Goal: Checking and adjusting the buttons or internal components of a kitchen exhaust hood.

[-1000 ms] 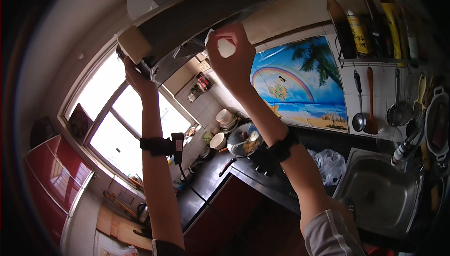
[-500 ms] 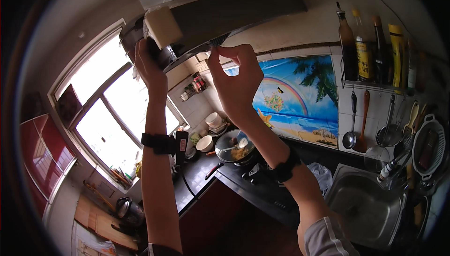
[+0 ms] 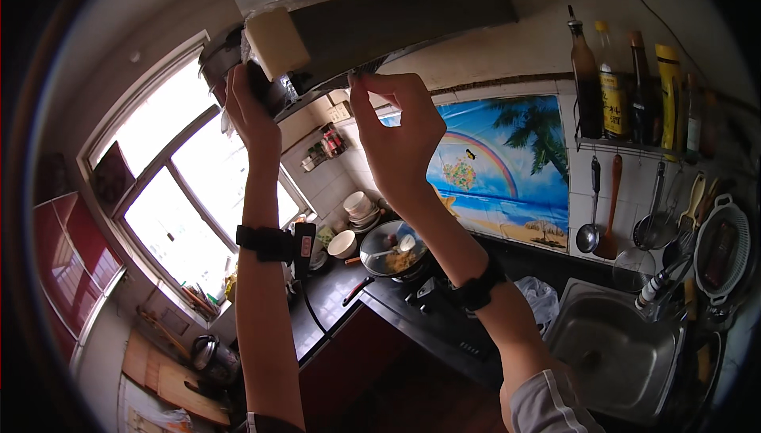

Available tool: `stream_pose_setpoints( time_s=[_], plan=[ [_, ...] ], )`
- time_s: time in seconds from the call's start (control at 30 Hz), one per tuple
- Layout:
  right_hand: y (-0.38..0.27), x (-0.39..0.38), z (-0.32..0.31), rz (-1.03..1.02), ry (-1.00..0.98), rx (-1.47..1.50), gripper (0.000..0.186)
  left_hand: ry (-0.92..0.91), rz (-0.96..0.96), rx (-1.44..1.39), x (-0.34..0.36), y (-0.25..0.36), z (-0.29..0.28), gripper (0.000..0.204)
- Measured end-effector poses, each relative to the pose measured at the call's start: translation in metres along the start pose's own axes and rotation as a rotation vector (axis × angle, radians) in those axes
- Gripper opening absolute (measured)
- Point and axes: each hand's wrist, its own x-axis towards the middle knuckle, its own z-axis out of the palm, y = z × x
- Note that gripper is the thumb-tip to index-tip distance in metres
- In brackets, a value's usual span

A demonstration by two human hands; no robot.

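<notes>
Reaching up to the range hood point(image 3: 404, 21);
right hand point(image 3: 403, 136) is pinched closed near its lower edge; left hand point(image 3: 252, 112) is beside a beige block point(image 3: 276, 43), grip impossible to tell.

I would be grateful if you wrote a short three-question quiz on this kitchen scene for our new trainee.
1. True or false: the person's bare left hand is nearer than their bare right hand to the cream-coloured rectangular block.

2. Which hangs below the dark wall shelf?
A) a blue kettle
B) a brown long-handled spatula
C) a green towel

3. Describe the right hand's pose.

Key:
1. True.
2. B.
3. Raised near the lower edge of the dark, elongated range hood, thumb and index finger curled into a loop.
</notes>
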Motion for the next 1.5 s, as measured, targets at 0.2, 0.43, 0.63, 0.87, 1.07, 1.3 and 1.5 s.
stream_pose_setpoints(
  time_s=[0.2, 0.43, 0.63, 0.87, 1.07, 1.3, 1.5],
  plan=[
    [0.002, 0.003, 0.001, -0.075, 0.024, -0.03, 0.013, -0.067, 0.075, 0.102, 0.001, -0.006, -0.004, 0.042],
    [0.004, 0.003, 0.001, -0.1, -0.001, -0.026, 0.012, -0.136, 0.12, 0.196, 0.002, -0.008, -0.01, 0.049],
    [0.0, 0.006, -0.001, -0.106, -0.023, -0.046, 0.012, -0.134, 0.119, 0.203, 0.003, -0.008, -0.011, 0.049],
    [0.0, 0.006, -0.002, -0.117, -0.038, -0.052, 0.012, -0.1, 0.048, 0.198, 0.002, -0.003, -0.009, 0.049],
    [0.005, 0.002, 0.001, -0.043, -0.042, 0.013, 0.013, -0.047, 0.205, 0.256, -0.002, 0.003, 0.001, 0.042],
    [0.009, 0.007, -0.002, -0.053, -0.053, 0.038, 0.014, -0.031, 0.162, 0.266, -0.003, 0.002, 0.0, 0.04],
    [0.009, 0.003, -0.003, 0.056, -0.033, 0.016, 0.014, -0.037, 0.282, 0.286, 0.002, -0.008, -0.002, 0.039]
  ],
)
